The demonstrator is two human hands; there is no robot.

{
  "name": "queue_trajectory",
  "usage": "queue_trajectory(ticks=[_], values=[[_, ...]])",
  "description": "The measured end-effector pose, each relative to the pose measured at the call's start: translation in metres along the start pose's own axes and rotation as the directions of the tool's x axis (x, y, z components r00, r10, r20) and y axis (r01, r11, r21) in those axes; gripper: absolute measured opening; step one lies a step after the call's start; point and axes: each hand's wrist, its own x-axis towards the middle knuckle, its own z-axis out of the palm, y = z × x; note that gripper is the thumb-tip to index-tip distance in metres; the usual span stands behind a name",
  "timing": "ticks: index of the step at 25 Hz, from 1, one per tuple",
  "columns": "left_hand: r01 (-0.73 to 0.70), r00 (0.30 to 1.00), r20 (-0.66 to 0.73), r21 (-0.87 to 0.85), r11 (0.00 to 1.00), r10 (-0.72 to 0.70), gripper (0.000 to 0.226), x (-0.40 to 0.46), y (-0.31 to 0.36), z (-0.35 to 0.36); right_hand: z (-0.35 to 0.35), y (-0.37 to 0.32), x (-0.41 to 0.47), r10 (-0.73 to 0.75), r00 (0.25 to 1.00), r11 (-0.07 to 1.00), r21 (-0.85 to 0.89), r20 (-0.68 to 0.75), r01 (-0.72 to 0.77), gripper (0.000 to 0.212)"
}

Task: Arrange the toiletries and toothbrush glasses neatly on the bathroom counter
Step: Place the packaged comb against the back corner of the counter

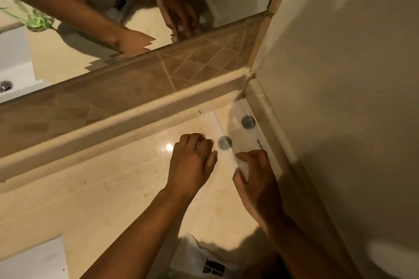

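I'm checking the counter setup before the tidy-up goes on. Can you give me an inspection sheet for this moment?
Surface: beige counter, glossy, with small dark specks and a light glare.
Job's things: white flat packet lying in the back right corner; green glass visible only in the mirror.
Clutter: crumpled white bag at the near edge.
Hands: left hand curled beside the packet; right hand pinching the packet's near end.
Cables: nothing seen.
Surroundings: clear corner shelf with two metal fittings above the packet; brown tile strip under the mirror; plain wall on the right; white sink at lower left.
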Motion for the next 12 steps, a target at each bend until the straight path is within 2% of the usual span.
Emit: queue_trajectory(ticks=[1, 3, 6, 12], values=[[-0.097, 0.995, 0.024, 0.058, 0.994, 0.095, 0.026, 0.000, -0.004, 0.002, 0.002, -0.001, -0.002, -0.011, 0.999, 1.000, -0.012, 0.034, 0.011, 0.038], [-0.200, 0.976, 0.112, 0.120, 0.972, 0.187, 0.039, 0.003, -0.008, 0.005, 0.007, -0.004, -0.006, -0.052, 0.994, 0.996, -0.073, 0.096, 0.059, 0.041], [-0.183, 0.967, 0.211, 0.171, 0.968, 0.146, 0.045, 0.010, -0.005, 0.007, 0.011, -0.006, -0.011, -0.057, 0.986, 0.990, -0.116, 0.154, 0.075, 0.046], [-0.166, 0.966, 0.226, 0.162, 0.973, 0.127, 0.045, 0.023, 0.000, 0.009, 0.012, -0.006, -0.007, -0.018, 0.993, 0.986, -0.161, 0.120, 0.037, 0.049]])
